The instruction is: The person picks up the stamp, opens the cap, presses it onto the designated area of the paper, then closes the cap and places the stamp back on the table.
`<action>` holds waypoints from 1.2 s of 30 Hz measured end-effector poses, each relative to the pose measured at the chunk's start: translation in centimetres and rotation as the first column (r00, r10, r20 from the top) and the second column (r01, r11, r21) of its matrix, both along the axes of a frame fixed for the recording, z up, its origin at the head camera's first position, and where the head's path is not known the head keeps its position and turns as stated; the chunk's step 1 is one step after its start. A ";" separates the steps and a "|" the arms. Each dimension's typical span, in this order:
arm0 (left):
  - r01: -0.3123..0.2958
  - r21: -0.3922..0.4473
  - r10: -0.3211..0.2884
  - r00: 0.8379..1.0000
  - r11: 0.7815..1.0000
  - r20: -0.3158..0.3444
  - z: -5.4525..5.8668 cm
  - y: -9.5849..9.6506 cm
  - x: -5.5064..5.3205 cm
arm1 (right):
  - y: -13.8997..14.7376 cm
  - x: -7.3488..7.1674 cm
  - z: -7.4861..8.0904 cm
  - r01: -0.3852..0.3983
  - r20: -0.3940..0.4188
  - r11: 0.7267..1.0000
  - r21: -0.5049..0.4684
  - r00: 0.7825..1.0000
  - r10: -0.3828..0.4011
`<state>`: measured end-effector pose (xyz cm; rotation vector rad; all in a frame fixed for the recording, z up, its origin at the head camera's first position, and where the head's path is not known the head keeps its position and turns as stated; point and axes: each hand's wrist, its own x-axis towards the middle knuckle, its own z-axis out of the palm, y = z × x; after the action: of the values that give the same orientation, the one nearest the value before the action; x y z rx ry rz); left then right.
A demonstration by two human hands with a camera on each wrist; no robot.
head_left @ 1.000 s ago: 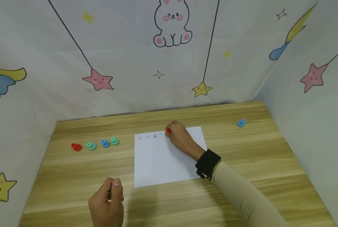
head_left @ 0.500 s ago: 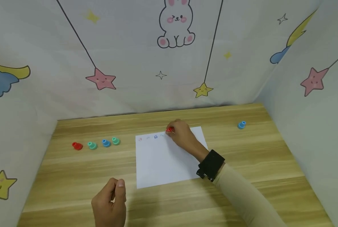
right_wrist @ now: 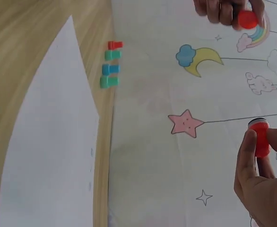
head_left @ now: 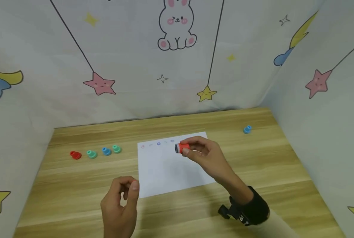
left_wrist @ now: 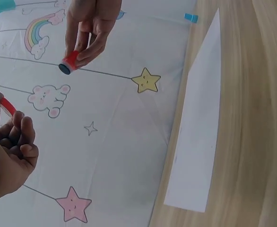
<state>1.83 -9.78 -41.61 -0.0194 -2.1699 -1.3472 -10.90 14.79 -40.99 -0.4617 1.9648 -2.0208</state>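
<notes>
In my right hand [head_left: 214, 160] a small red stamp [head_left: 184, 147] is pinched between thumb and fingers, above the white paper [head_left: 165, 175]. Its dark round face points left in the head view. My left hand [head_left: 120, 206] is in front of the paper's near left corner, fingers curled. The wrist views show a round red cap [right_wrist: 247, 20] held between its thumb and fingers; in the head view the hand mostly hides it. A row of several small faint prints [head_left: 158, 143] runs along the paper's far edge.
To the left of the paper a red stamp [head_left: 75, 155], a green stamp [head_left: 92, 154], a blue stamp [head_left: 106, 151] and another green stamp [head_left: 116, 149] stand in a row. One blue stamp [head_left: 247, 129] is at the far right. Printed cloth walls [head_left: 135, 102] enclose the wooden table [head_left: 75, 191].
My right hand has lifted the red stamp off the paper's far edge and drawn it nearer, tipping its face sideways. A print now shows there. My left hand has moved slightly up and right.
</notes>
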 end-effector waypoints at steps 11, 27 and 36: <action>0.270 -0.070 -0.279 0.942 0.960 -0.187 0.7 3.4 -1.6 | 0.0 5.9 0.0 -0.081 0.004 0.976 -0.203 0.996 0.084; 0.339 -0.086 -0.350 0.911 0.937 -0.220 0.4 4.6 -1.8 | -0.7 7.3 -0.4 -0.135 -0.117 0.928 -0.348 0.988 0.099; 0.585 0.120 -0.529 0.789 0.802 -0.312 0.2 4.3 -2.1 | -0.8 7.8 -0.7 -0.146 -0.289 0.937 -0.317 0.956 0.051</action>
<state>-0.28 -5.50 -41.45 -0.7812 -1.8435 -1.7738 -3.13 13.98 -41.69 -0.9497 1.6909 -2.3381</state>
